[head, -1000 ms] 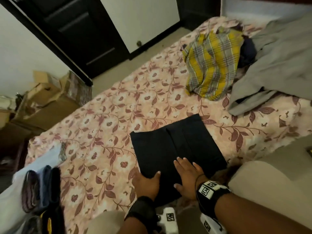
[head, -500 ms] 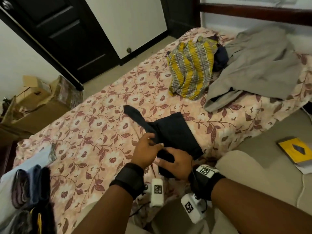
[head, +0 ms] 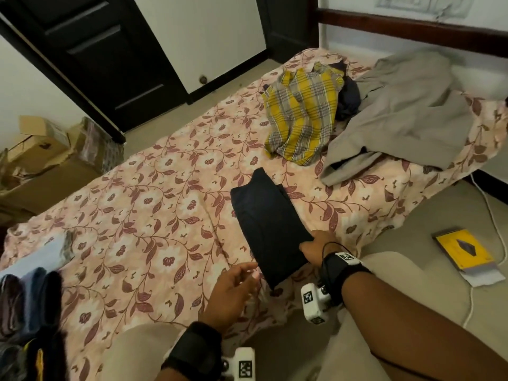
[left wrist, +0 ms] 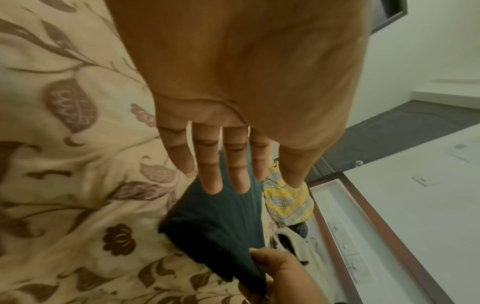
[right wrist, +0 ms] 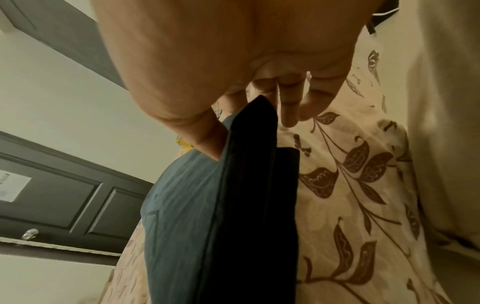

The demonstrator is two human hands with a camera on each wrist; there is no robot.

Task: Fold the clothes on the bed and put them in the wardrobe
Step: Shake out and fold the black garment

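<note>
Trousers (head: 270, 229) folded, dark, on bed (head: 154, 204) near its front edge | right hand (head: 316, 250) pinches their near corner, fingers mostly hidden beneath cloth | left hand (head: 233, 292) beside trousers, fingers straight, holding nothing

Dim, warm indoor light; wide-angle edge warping, wrist views blurred.
</note>
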